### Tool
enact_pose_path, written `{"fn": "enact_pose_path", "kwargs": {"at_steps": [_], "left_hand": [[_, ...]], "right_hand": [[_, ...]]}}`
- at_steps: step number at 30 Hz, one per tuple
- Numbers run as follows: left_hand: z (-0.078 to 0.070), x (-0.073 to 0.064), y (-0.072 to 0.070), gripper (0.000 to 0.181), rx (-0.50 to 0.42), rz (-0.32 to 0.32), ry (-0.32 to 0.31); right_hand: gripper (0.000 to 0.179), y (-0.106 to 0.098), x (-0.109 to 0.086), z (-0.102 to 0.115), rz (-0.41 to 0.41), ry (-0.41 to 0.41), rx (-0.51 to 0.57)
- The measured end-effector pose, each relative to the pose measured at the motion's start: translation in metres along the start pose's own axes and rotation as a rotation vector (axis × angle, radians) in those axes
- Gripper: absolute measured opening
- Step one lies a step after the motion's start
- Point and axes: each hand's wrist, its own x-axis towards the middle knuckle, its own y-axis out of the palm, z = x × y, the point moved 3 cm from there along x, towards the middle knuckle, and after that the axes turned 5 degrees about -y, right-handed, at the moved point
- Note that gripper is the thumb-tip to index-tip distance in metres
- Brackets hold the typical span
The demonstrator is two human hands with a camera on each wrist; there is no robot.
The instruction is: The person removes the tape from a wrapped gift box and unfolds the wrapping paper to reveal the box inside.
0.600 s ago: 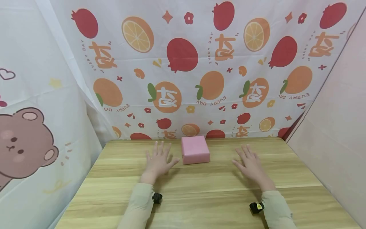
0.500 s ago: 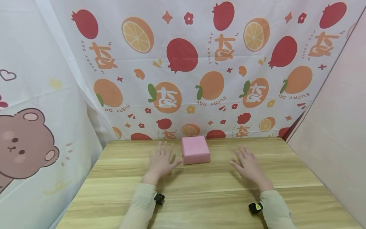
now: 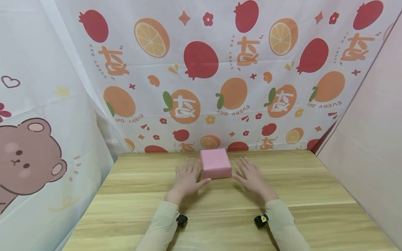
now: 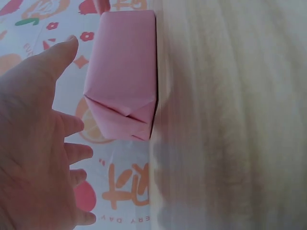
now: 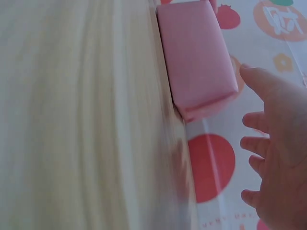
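Observation:
A pink paper-wrapped box (image 3: pixel 215 163) sits near the back edge of the wooden table. My left hand (image 3: pixel 186 181) is beside its left side, fingers spread and thumb reaching toward the box's front. On the other side my right hand (image 3: pixel 252 179) is close to the box, its fingers straight and holding nothing. In the left wrist view the folded paper end of the box (image 4: pixel 122 115) faces the left hand (image 4: pixel 33 129), with a gap between them. The right wrist view shows the box (image 5: pixel 196 55) apart from the right hand (image 5: pixel 283 139).
The wooden table (image 3: pixel 220 216) reaches back to a white curtain (image 3: pixel 201 80) printed with fruit. A curtain with a bear (image 3: pixel 28 157) hangs at the left, and a plain pale sheet (image 3: pixel 370 139) at the right. Both wrists carry small black cameras.
Both hands have moved inward toward the pink box, the right hand farther than the left. The box stays where it was on the table, and the head view has shifted slightly.

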Motion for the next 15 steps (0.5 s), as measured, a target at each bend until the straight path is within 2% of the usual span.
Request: {"fn": "enact_pose_path", "kwargs": {"at_steps": [6, 15], "left_hand": [[-0.004, 0.001, 0.004, 0.092, -0.043, 0.005, 0.024], [-0.003, 0.002, 0.013, 0.092, -0.108, 0.078, 0.038]], "right_hand": [[0.076, 0.010, 0.018, 0.013, 0.033, -0.003, 0.046], [0.081, 0.019, 0.025, 0.025, 0.067, 0.030, 0.119]]}}
